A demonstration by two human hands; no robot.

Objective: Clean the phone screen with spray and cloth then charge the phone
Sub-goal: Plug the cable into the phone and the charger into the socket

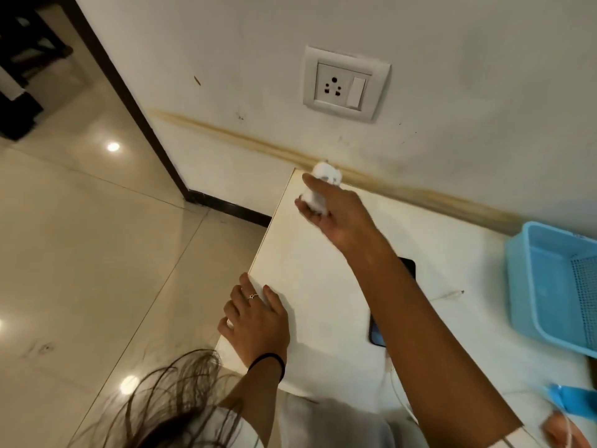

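Observation:
My right hand (336, 211) is stretched out over the far left corner of the white table (310, 279), shut on a white charger plug (324, 176). The plug is held below the wall socket (345, 84), apart from it. A black phone (378, 334) lies flat on the table, mostly hidden under my right forearm. A thin white cable (395, 386) runs from the phone's near end toward me. My left hand (255, 321) rests flat on the table's left edge, holding nothing. A blue object (570, 399) lies at the bottom right; cloth or spray, I cannot tell.
A light blue plastic basket (549, 286) stands on the table at the right. The socket has a white switch (357, 92) on its right side. Glossy beige floor tiles (97, 253) lie to the left of the table. A pinkish object (562, 431) sits at the bottom right corner.

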